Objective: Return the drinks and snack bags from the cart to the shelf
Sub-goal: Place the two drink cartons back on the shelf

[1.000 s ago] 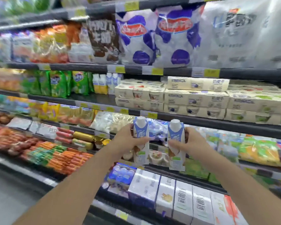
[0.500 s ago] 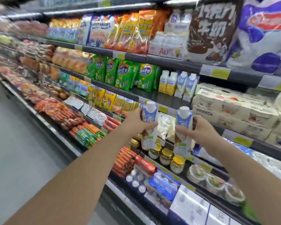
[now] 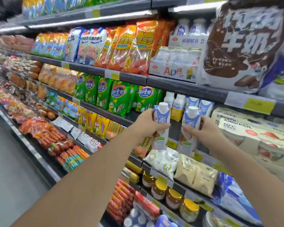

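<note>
My left hand [image 3: 147, 122] grips a white and blue drink carton [image 3: 161, 128] with a white cap, held upright. My right hand [image 3: 202, 130] grips a matching drink carton [image 3: 189, 133] beside it. Both cartons hang in front of the middle shelf [image 3: 121, 119], just before a row of like cartons [image 3: 193, 104] and yellow ones [image 3: 177, 105] standing at the back of that shelf. The cart is out of view.
Green snack bags [image 3: 116, 97] stand left of the carton row. White boxed packs [image 3: 246, 128] fill the shelf to the right. Jars with gold lids [image 3: 174, 196] and white bags [image 3: 164, 163] sit on lower shelves. Orange bags [image 3: 129, 46] and milk packs [image 3: 175, 63] sit above.
The view has swung left along the shelves and closer. Both hands have carried the cartons up from the lower shelf level to the shelf with the matching cartons.
</note>
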The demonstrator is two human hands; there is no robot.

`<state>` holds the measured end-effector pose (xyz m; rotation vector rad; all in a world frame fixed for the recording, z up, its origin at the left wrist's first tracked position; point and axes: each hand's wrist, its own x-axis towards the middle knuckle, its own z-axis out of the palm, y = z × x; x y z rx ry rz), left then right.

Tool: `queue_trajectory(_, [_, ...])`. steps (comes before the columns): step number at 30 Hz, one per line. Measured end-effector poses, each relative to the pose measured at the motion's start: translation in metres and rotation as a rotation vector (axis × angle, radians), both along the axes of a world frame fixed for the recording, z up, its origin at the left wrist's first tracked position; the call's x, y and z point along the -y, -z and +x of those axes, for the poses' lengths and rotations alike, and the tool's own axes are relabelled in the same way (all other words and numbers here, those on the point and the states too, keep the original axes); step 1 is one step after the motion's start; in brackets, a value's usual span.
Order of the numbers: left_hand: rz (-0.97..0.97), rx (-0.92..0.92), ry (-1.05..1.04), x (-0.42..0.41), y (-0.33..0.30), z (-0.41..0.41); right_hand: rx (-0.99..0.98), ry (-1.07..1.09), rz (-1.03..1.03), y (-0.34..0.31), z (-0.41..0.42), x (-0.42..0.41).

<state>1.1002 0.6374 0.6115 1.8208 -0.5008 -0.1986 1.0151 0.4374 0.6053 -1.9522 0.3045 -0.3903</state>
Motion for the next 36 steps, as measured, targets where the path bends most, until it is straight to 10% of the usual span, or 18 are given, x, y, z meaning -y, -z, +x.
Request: queue_trajectory(36, [0.21,0.247,0.446,0.114,0.01,0.14,-0.124,0.66,-0.419,-0.005,0.087,0.018])
